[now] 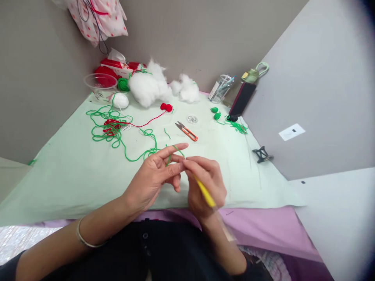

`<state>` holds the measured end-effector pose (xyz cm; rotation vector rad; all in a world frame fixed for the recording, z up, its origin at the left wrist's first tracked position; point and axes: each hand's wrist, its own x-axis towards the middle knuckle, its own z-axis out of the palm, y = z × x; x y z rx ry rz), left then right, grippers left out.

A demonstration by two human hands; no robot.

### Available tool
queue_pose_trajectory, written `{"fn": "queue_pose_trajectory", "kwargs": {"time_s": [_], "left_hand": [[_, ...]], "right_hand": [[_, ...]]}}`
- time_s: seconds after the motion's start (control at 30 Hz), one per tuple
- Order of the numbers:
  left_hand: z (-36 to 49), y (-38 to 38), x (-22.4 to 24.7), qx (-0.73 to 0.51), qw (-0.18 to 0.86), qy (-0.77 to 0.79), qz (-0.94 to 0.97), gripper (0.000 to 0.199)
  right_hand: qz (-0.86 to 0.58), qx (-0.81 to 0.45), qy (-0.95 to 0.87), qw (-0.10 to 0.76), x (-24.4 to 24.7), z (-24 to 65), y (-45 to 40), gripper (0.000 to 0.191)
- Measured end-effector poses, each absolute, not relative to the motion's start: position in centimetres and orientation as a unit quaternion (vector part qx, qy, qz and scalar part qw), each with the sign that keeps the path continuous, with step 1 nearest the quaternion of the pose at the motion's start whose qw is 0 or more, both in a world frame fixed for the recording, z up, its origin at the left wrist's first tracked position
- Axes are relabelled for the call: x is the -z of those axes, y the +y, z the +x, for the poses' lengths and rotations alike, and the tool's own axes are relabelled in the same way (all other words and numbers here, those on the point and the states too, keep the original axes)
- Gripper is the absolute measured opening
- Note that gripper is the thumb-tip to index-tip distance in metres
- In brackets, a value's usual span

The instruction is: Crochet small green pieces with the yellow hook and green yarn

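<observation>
My left hand (156, 169) is raised over the near part of the table, with green yarn (179, 150) running over its extended index finger. Its thumb and middle finger pinch close to the tip of a crochet hook. That crochet hook (206, 192), with a yellow handle, is gripped like a pen in my right hand (206, 183). The fingertips of both hands meet where the yarn reaches the hook; any stitches there are too small to make out. Loose green yarn (133, 159) trails from the left hand across the cloth to a tangle.
Orange-handled thread snips (187, 131) lie just beyond my hands, near a small clear dish (192, 119). White stuffing (149, 88), a plastic tub (101, 88) and a tissue box (117, 68) stand at the back. Small green crocheted pieces (216, 116) and a phone (243, 99) are at right.
</observation>
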<state>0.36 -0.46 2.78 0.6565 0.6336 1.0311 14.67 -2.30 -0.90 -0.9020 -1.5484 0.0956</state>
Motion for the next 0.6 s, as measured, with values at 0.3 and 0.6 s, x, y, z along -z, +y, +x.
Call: {"fn": "queue_pose_trajectory", "kwargs": {"time_s": [0.3, 0.6], "left_hand": [[-0.1, 0.1, -2.9, -0.473, 0.788, 0.274, 0.283, 0.03], [-0.1, -0.6, -2.9, -0.48, 0.764, 0.291, 0.319, 0.033]], "right_hand": [[-0.383, -0.303, -0.542, 0.684, -0.5, 15.2, -1.7, 0.019], [-0.368, -0.402, -0.487, 0.682, -0.3, 15.6, -1.5, 0.017]]}}
